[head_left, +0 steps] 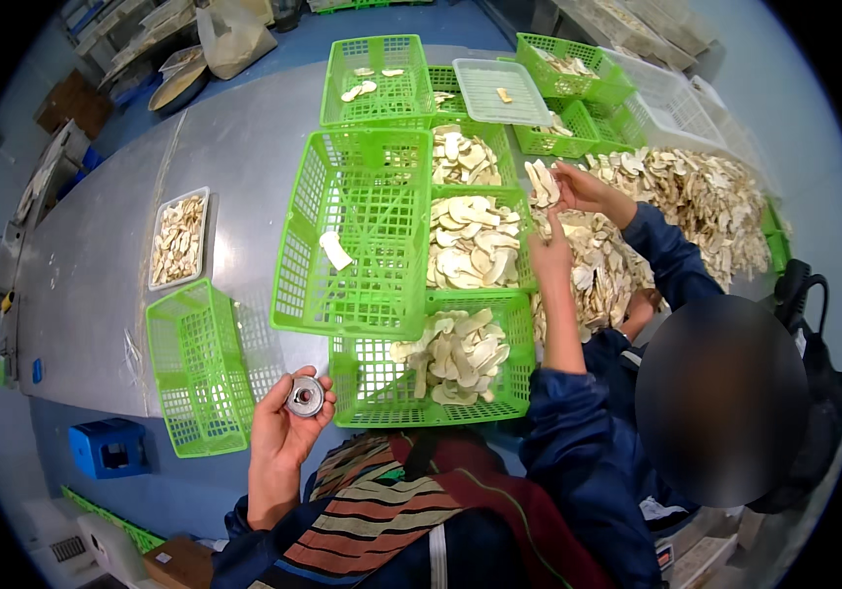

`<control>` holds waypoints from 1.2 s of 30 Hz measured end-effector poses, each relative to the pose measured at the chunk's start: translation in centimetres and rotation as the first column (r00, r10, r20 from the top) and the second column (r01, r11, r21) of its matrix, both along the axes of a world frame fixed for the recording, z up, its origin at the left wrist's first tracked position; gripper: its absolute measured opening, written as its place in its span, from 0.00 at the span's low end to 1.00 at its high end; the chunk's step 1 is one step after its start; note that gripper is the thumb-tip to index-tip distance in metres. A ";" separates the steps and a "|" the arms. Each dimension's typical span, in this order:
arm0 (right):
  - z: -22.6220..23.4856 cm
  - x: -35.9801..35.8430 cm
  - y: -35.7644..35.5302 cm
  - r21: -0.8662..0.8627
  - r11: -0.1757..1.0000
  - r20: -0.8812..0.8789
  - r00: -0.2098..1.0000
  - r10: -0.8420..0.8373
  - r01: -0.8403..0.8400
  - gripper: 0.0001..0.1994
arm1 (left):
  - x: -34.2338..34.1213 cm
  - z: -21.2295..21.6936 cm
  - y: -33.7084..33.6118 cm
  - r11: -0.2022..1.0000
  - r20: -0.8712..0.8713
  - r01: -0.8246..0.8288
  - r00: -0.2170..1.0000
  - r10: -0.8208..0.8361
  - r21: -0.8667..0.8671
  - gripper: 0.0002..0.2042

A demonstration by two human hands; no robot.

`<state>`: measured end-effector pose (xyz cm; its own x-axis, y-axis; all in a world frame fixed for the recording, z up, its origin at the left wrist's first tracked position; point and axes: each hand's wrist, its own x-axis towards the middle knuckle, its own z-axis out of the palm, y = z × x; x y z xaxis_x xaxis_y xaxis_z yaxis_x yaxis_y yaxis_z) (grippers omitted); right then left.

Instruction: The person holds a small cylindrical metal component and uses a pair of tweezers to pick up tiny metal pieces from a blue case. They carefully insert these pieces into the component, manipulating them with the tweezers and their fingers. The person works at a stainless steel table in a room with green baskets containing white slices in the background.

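Observation:
My left hand (286,432) is closed around a round, grey metal piece (305,397) with a hole in its middle. It is in front of the low green basket (372,378), which holds a heap of pale dried mushroom slices (460,355). My right hand (551,259) reaches over the slices at the right, its index finger stretched upward and nothing visible in it. Just beyond that fingertip, a co-worker's hand (583,188) holds a few slices (543,184); whether the fingertip touches them I cannot tell.
A large green basket (288,245) with one slice stands left of baskets of sorted slices (475,240). Large slice piles (686,201) lie at the right, beside the co-worker (676,255). A white tray of pieces (179,240) and a green basket (200,368) sit at the left.

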<state>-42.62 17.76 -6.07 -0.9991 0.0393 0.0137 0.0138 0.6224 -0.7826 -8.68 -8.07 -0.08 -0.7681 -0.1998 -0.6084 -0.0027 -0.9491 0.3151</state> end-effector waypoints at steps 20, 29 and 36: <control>-4.3 -4.4 -5.3 0.547 0.795 0.115 0.965 0.237 -0.261 0.15 | 0.4 -0.4 -0.9 0.999 0.031 -0.034 0.999 0.033 0.038 0.15; -5.0 -3.1 -4.7 0.565 0.789 -0.015 0.953 0.302 -0.241 0.13 | 0.2 -1.0 -1.3 0.999 0.027 -0.038 0.999 0.037 0.038 0.14; -4.9 -1.0 -3.9 0.355 0.875 0.032 0.940 0.341 -0.329 0.23 | 0.4 -1.1 -1.2 0.999 0.019 -0.026 1.000 0.025 0.033 0.15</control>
<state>-43.59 13.90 -10.92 -0.9504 -0.3109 -0.0050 -0.2650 0.8183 -0.5101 -8.25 -9.27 -1.13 -0.7515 -0.1985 -0.6292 0.0162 -0.9589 0.2832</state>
